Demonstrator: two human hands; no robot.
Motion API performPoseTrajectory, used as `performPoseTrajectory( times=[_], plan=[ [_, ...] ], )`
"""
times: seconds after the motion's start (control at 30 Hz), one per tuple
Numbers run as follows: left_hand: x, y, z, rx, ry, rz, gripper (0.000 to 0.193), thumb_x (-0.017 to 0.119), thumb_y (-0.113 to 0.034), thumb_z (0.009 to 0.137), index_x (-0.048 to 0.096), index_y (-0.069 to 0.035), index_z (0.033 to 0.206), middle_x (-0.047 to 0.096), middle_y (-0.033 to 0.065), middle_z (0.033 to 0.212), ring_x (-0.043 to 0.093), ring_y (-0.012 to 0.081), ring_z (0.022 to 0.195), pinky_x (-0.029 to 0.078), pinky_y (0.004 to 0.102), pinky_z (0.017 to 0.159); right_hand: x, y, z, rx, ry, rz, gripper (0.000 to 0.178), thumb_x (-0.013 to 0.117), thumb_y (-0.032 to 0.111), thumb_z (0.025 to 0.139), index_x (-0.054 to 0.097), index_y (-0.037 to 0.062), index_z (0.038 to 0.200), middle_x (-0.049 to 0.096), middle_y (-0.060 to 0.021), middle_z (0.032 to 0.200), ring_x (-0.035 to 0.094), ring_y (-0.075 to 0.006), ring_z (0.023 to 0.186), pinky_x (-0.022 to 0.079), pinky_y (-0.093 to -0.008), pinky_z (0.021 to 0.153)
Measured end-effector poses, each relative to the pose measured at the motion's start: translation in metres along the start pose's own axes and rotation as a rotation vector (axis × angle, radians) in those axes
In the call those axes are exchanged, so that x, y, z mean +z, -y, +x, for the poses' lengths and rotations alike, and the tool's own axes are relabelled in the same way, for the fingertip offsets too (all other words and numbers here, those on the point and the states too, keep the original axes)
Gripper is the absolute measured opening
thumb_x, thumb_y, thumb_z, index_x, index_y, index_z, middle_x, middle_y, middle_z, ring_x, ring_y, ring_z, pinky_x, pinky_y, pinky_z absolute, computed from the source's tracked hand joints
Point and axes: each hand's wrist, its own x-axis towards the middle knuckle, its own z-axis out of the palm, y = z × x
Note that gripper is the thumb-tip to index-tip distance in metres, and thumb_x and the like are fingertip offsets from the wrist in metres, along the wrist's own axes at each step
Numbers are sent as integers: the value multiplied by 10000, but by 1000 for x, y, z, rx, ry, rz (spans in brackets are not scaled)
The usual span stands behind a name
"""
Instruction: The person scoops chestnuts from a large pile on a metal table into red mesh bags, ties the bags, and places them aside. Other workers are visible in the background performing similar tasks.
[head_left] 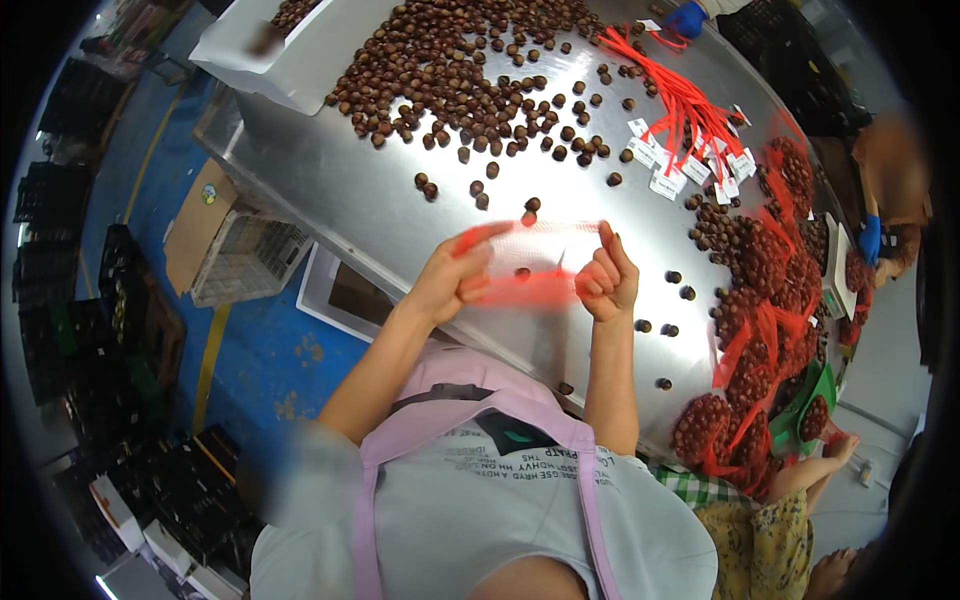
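Note:
A red mesh bag is stretched between my two hands over the metal table, smeared by motion. My left hand is closed on its left end, with the index finger lying along the upper edge. The other end is in my right hand, fingers curled and thumb side up. A few round brown nuts lie just beyond the bag, and another shows through or beside the mesh. The large pile of nuts spreads across the far side of the table.
Red mesh strips with white tags lie far right. Filled red net bags crowd the right side near a scale and green scoop. A white bin stands far left; a crate sits below. Co-workers' blue-gloved hands show at the edges.

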Motion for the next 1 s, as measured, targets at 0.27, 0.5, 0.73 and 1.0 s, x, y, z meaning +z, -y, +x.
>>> performPoseTrajectory(
  times=[0.27,0.5,0.73,1.0],
  plan=[
    [103,12,-54,724,630,1331,346,546,-61,690,588,-142,1024,514,58,547,495,210,455,397,320,426,29,-3,-5,-181,671,8,200,432,116,836,371,144,648,287,49,469,231,-59,353,199,-203,342],
    [93,44,-47,605,532,1128,267,484,-119,801,547,-89,1059,431,0,493,444,142,416,358,289,383,24,-7,-8,-163,560,87,189,386,148,877,437,123,697,266,47,456,216,-51,360,180,-189,348],
    [15,74,-19,-319,-82,-677,344,307,-249,930,411,-71,1206,275,-63,505,190,58,378,182,197,320,-29,15,-52,-53,-385,206,376,253,203,934,403,-59,1159,209,59,430,147,-42,328,124,-178,310],
    [-25,110,5,-524,-511,-829,408,207,-266,942,438,18,1122,223,-46,464,151,70,350,151,196,303,-54,-15,-72,-92,-772,302,430,222,222,938,341,-104,1192,213,56,432,173,-49,342,140,-198,327]
  ],
)
